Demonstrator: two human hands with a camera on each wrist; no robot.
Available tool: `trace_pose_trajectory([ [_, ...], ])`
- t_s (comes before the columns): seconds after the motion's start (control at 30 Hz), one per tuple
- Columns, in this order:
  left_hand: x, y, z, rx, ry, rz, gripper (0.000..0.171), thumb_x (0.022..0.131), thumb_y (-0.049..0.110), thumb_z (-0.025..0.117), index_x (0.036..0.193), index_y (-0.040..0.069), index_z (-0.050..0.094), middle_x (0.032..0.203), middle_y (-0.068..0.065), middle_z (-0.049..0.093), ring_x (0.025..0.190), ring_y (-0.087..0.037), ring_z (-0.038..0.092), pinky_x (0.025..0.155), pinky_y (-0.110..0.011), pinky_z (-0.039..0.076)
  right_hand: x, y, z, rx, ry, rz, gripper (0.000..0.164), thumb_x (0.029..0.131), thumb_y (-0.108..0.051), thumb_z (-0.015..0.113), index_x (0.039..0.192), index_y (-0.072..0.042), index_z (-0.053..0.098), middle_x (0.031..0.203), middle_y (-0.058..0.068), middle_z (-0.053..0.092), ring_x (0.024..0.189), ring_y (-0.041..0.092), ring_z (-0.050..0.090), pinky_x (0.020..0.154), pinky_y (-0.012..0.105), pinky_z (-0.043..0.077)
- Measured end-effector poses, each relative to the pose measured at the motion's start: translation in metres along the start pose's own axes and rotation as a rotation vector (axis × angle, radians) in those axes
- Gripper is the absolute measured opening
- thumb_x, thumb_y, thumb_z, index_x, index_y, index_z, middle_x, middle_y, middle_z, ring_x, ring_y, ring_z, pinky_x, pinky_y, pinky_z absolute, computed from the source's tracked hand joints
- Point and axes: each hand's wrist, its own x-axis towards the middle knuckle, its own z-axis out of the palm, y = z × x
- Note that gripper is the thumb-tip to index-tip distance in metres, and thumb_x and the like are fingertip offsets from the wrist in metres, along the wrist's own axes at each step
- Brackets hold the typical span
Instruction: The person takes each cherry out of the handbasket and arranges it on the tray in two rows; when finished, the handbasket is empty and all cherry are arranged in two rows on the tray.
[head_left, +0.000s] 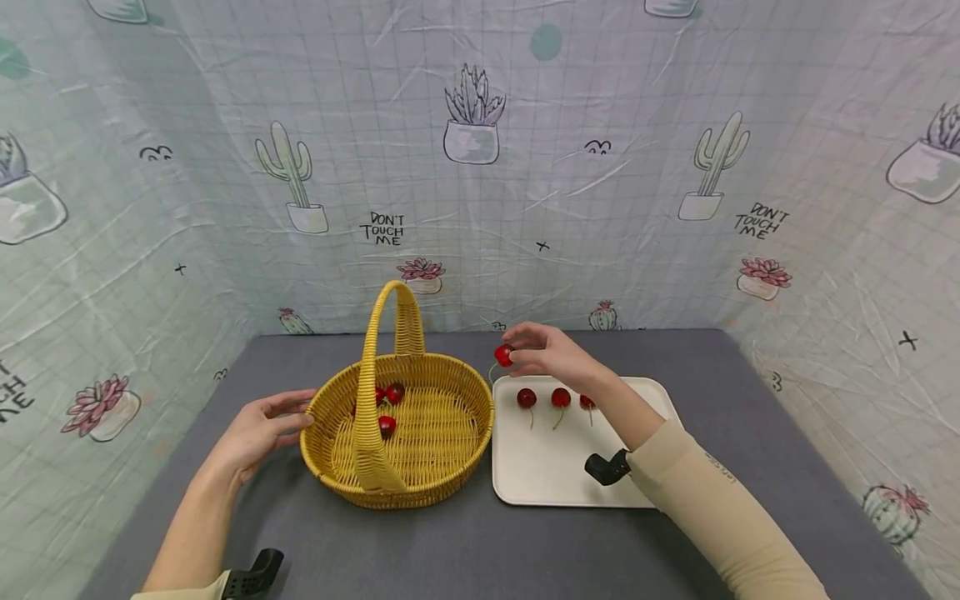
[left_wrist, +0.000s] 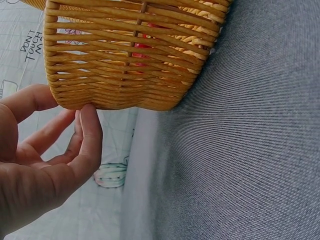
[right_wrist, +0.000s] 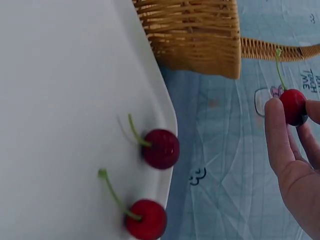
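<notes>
head cam shows me round red cherries (head_left: 387,427) in oval yellow wicker basket (head_left: 435,437), l wrist just slivers, l hand (head_left: 258,427) loosely touching basket, r hand (head_left: 558,357) pinching another cherry (right_wrist: 293,105)

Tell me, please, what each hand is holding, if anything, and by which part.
The right hand pinches a cherry by its round body, stem free. The left hand touches the basket near its rim; no clear grip shows.

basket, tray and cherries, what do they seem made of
The basket looks like woven wicker or plastic cane, its slightly shiny strands crossing ribs. The tray seems plastic or coated metal, smooth and plain white. The cherries could be fruit or moulded plastic: smooth red surfaces, bright highlights.
</notes>
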Motion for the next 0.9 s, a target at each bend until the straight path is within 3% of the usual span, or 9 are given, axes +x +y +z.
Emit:
trace_pose_trajectory([
  [0.23,0.000,0.001,0.000,0.005,0.000,-0.001,0.062,0.101,0.016,0.068,0.154,-0.003,0.042,0.147,-0.026,0.047,0.106,-0.004,0.061,0.090,-0.035,0.058,-0.012,0.013,-0.025,0.003,0.014,-0.008,0.039,0.102,-0.006,0.063,0.138,0.005,0.055,0.134,0.020,0.058,0.118,0.034,0.063,0.103,0.060,0.047],
  [0.6,0.000,0.000,-0.002,0.011,-0.012,0.017,0.062,0.101,0.017,0.068,0.154,-0.003,0.042,0.148,-0.027,0.046,0.108,-0.004,0.061,0.091,-0.035,0.058,-0.033,0.024,-0.050,0.069,0.021,0.014,0.045,0.105,-0.008,0.056,0.144,0.012,0.047,0.144,0.024,0.048,0.126,0.039,0.056,0.106,0.052,0.048],
  [0.8,0.000,0.000,-0.001,0.006,-0.013,0.019,0.062,0.101,0.016,0.068,0.154,-0.004,0.042,0.148,-0.027,0.045,0.106,-0.003,0.061,0.090,-0.034,0.058,-0.041,0.030,-0.061,0.088,0.019,0.052,0.043,0.104,-0.004,0.056,0.143,0.014,0.048,0.146,0.029,0.046,0.115,0.022,0.063,0.108,0.052,0.045],
  [0.9,-0.001,0.000,-0.001,0.001,-0.017,0.021,0.062,0.101,0.016,0.068,0.154,-0.004,0.042,0.148,-0.027,0.045,0.106,-0.003,0.061,0.090,-0.034,0.058,-0.046,0.034,-0.067,0.078,0.020,0.062,0.044,0.104,-0.004,0.056,0.144,0.014,0.048,0.143,0.026,0.051,0.114,0.021,0.063,0.107,0.050,0.047],
])
